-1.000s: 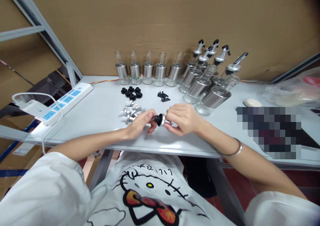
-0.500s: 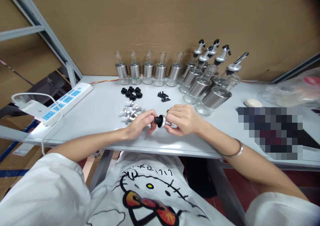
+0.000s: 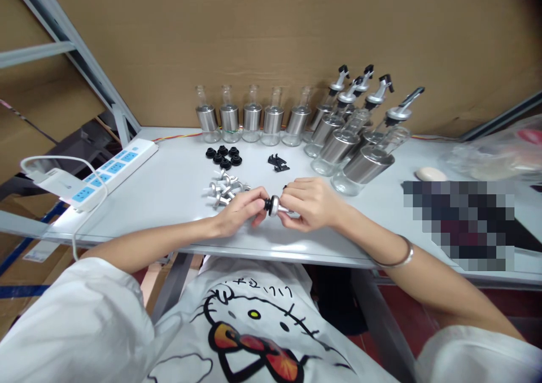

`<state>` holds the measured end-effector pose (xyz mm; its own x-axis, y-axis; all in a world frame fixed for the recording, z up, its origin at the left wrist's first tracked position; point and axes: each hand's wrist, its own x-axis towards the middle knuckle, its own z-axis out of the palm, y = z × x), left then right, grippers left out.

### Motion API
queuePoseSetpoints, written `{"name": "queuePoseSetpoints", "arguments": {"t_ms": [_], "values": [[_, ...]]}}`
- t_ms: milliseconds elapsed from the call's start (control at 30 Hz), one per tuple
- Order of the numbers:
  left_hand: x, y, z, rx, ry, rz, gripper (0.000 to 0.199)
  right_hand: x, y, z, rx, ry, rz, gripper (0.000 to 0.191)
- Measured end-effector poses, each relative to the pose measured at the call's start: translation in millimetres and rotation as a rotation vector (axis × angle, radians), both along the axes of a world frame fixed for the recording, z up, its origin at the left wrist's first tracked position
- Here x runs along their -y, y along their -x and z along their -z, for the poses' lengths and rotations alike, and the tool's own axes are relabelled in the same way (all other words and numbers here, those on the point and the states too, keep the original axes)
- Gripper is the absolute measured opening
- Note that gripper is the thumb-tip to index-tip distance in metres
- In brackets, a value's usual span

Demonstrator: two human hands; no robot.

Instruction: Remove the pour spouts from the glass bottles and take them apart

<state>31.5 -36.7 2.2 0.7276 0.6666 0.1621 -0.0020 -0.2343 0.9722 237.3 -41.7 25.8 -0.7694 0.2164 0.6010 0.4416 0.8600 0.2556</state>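
Observation:
Near the table's front edge, a silver pourer top (image 3: 275,205) with a black ribbed stopper (image 3: 268,205) lies sideways between my hands. My left hand (image 3: 242,210) pinches the stopper end. The fingers of my right hand (image 3: 308,203) are wrapped round the silver spout end, partly hiding it. Just beyond my left hand lies a pile of silver spouts (image 3: 221,190). Several black stoppers (image 3: 223,157) are grouped behind that pile. Small black clips (image 3: 278,162) lie on the table beyond my hands.
Glass bottles with steel sleeves (image 3: 253,116) line the back. More bottles (image 3: 367,165), some with pourers, stand at the right. A white power strip (image 3: 122,171) is at the left. At the right are a white oval object (image 3: 431,174), a plastic bag (image 3: 499,151) and a blurred dark item (image 3: 466,219).
The fingers of my left hand have closed further over the black stopper, and less of it shows. My right hand has barely moved.

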Motion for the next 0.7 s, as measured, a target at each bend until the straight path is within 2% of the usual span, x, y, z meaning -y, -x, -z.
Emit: {"name": "queuePoseSetpoints", "arguments": {"t_ms": [233, 400, 600, 700], "values": [[1.1, -2.6, -2.2, -0.005, 0.084, 0.007, 0.047, -0.5, 0.6, 1.0, -0.02, 0.0, -0.009, 0.036], [0.4, -1.0, -7.7, 0.078, 0.151, 0.02, 0.043, -1.3, -1.0, 4.2, -0.042, -0.127, 0.024, 0.034], [-3.2, 1.1, -1.2, 0.014, 0.034, -0.049, 0.029, -2.1, 0.3, 3.9, 0.02, -0.19, 0.092, 0.028], [-3.2, 1.1, -1.3, -0.032, -0.085, -0.09, 0.026, -1.4, 2.3, -0.5, 0.019, -0.272, 0.103, 0.024]]}}
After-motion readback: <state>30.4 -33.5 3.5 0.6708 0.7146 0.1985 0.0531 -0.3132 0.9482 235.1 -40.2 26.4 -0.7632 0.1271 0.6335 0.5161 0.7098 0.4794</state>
